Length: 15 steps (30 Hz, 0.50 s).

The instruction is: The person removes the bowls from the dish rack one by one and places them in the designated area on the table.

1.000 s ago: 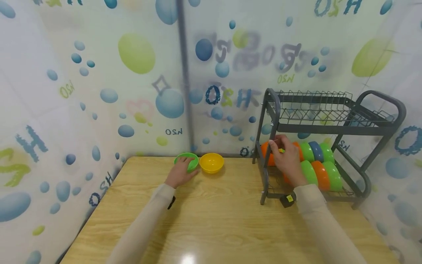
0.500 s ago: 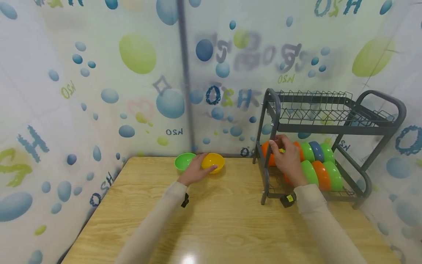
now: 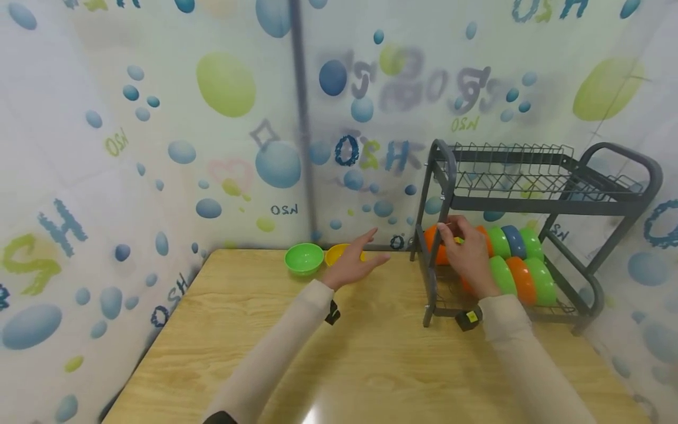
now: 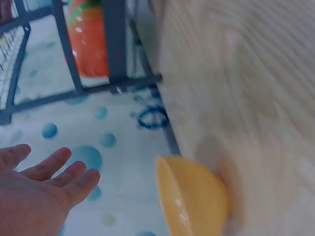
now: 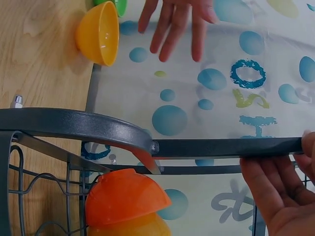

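1. A white wall covering [image 3: 132, 47] printed with blue and green ovals surrounds a wood-grain table [image 3: 201, 330].
2. Writing on the far wall: a large blue O, a green mark like an S or reversed 2, and a blue H, like "H2O" mirrored. Smaller lettering [image 3: 284, 209] repeats nearby, too small to read surely; larger grey script [image 3: 434, 88] is blurred.
3. At the table's far edge, left of the rack, 2 bowls stand upright side by side: a green bowl [image 3: 303, 259] on the left and a yellow bowl [image 3: 333, 254] on the right.
4. The left hand [image 3: 352, 265] is in the air, fingers spread, partly in front of the yellow bowl and apart from it.
5. On the right stands a 2-tier dark grey rack [image 3: 540, 204]. Orange, green and blue bowls [image 3: 521, 280] sit on edge in 2 rows on its lower tier.
6. The right hand [image 3: 468, 259] grips the rack's left upright, fingers curled around it.
7. Both sleeves [image 3: 524, 347] are pale. A black wrist device [image 3: 466, 321] on the right bears a yellow patch.
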Tool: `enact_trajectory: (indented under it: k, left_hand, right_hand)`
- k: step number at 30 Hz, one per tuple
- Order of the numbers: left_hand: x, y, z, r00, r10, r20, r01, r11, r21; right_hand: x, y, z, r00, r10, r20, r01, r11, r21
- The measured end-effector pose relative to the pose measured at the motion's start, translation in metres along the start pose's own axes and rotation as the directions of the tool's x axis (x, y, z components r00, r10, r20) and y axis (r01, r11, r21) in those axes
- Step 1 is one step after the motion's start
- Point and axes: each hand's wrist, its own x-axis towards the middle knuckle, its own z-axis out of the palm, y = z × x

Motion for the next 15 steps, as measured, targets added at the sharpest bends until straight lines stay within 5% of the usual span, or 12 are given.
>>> enact_trajectory:
  k: [8,15]
  left_hand:
    - [0.012,0.036,0.011,0.998,0.063,0.030,-0.059,0.989,-0.136]
    - [0.025,0.066,0.014,0.989,0.144,0.029,-0.137,0.975,-0.177]
  right_hand:
    - [-0.001,0.003,-0.005,1.000,0.005,0.003,-0.005,1.000,0.013]
    - [-0.010,0.008,-0.017,0.995,-0.022,0.099,0.018,0.999,0.037]
